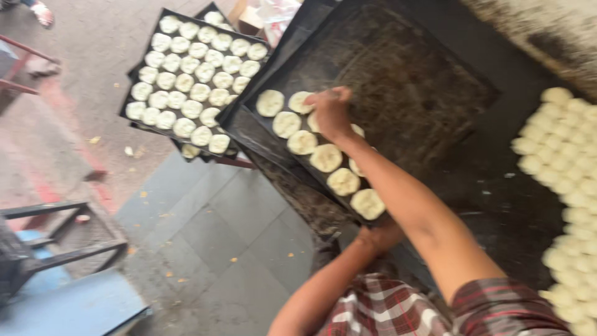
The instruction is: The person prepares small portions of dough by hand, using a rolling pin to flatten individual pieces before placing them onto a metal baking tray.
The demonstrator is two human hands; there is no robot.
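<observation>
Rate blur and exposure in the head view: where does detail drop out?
Head view: motion blur throughout, softening the right hand and the dough rounds on the dark tray; the dough pile at the right edge is nearly blown out; daylight is soft, shadows faint.

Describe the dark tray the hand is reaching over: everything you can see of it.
The dark tray is a large, shallow, rectangular pan, apparently metal, blackened and stained, with a low raised rim. It sits at an angle on the dark work surface, its near-left corner overhanging the floor. Most of it is bare. Flattened pale dough rounds lie in two rough rows along its left edge. The right hand reaches over these rows at their far end, fingers down among the rounds. The left hand sits just below the tray's near corner; contact is unclear.
</observation>
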